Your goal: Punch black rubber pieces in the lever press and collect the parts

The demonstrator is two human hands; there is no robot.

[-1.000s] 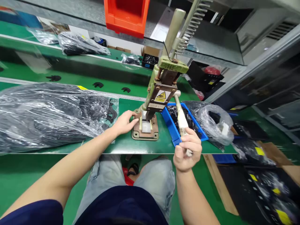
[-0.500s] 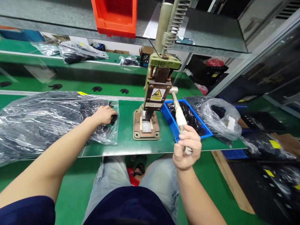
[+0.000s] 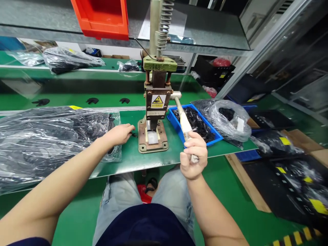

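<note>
My left hand (image 3: 121, 134) is closed in a pinch, with a small black part (image 3: 133, 134) poking out past the fingertips. It is just left of the base plate (image 3: 153, 147) of a green hand press (image 3: 159, 65). Most of the part is hidden by the fingers. A pale block (image 3: 153, 137) sits on the base, right under the ram. My right hand (image 3: 194, 155) is wrapped round the cloth-covered lever (image 3: 183, 121) of the press, which slants down toward me. Under my left forearm lies a clear plastic bag (image 3: 56, 136) full of black parts.
Right of the press stands a blue tray (image 3: 216, 138) of small black pieces, beside an open plastic bag (image 3: 244, 131). Curved black parts (image 3: 92, 100) lie in a row behind the bench edge. An orange bin (image 3: 105, 32) sits on the shelf (image 3: 215, 37) above.
My left hand has come away from the bag, moving right toward the press base with a small black part. My right hand still grips the lever. The camera view has turned slightly right.
</note>
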